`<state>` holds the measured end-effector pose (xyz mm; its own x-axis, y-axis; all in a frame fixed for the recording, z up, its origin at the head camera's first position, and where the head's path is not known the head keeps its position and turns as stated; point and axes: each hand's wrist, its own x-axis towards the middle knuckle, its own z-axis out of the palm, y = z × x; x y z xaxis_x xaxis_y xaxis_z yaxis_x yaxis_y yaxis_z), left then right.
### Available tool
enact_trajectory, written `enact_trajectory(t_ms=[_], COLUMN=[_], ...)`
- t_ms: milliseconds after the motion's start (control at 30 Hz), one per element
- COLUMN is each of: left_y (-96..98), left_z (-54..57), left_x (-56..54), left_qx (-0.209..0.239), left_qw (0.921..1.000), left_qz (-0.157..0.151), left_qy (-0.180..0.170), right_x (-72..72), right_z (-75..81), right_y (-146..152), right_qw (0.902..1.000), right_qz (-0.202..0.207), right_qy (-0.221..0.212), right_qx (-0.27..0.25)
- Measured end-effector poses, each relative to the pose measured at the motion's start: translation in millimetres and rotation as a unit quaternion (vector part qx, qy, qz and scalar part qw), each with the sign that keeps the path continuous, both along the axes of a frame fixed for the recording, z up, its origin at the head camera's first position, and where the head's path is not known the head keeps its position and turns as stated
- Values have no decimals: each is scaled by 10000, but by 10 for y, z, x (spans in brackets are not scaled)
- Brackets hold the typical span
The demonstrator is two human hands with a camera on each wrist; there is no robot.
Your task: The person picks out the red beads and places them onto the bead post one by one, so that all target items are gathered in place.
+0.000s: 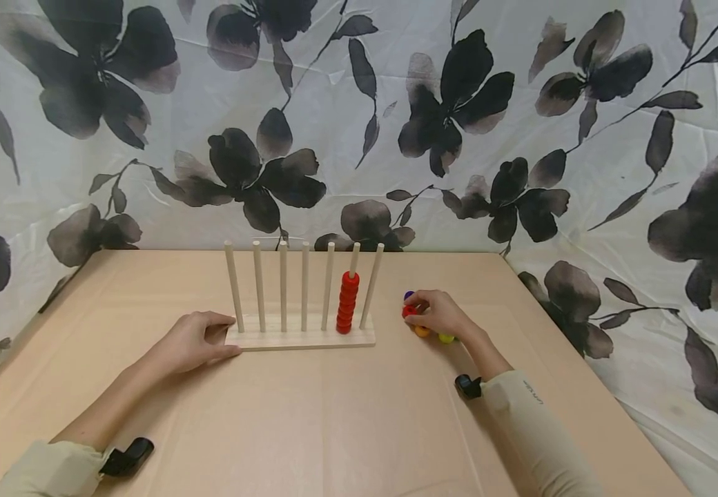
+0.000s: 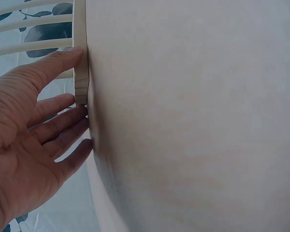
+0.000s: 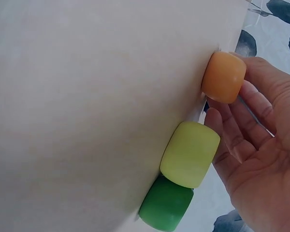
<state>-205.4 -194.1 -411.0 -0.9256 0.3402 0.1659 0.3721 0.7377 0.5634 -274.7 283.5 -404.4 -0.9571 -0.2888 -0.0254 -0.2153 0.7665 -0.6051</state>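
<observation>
A wooden peg stand [image 1: 303, 339] with several upright pegs holds a stack of red beads [image 1: 347, 304] on its second peg from the right. My left hand [image 1: 197, 339] grips the stand's left end, thumb on the front edge of the base; in the left wrist view the other fingers [image 2: 63, 126] reach past the end. To the right of the stand, my right hand [image 1: 442, 314] pinches a red bead [image 1: 408, 312] at its fingertips. An orange bead [image 3: 224, 77] lies by the thumb, and yellow [image 3: 190, 154] and green [image 3: 166, 204] beads sit below the fingers.
A purple-blue bead [image 1: 409, 295] lies just beyond the right fingertips. The light wood table [image 1: 309, 421] meets a hanging floral cloth [image 1: 359, 103] along its back and sides.
</observation>
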Motion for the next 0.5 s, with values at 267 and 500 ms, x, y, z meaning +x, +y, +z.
enact_trajectory(t_ms=[267,500], left_y=[2,-7], left_z=[-13,1], left_x=[-10,-14], left_qx=[-25,-12], left_qw=[10000,10000], left_qz=[-31,-11], left_qy=[-9,4], right_x=[26,67], right_z=[18,148], right_y=[49,29], right_qw=[9993,9968], right_qz=[29,0], right_qy=[355,791], right_qx=[-107,-119])
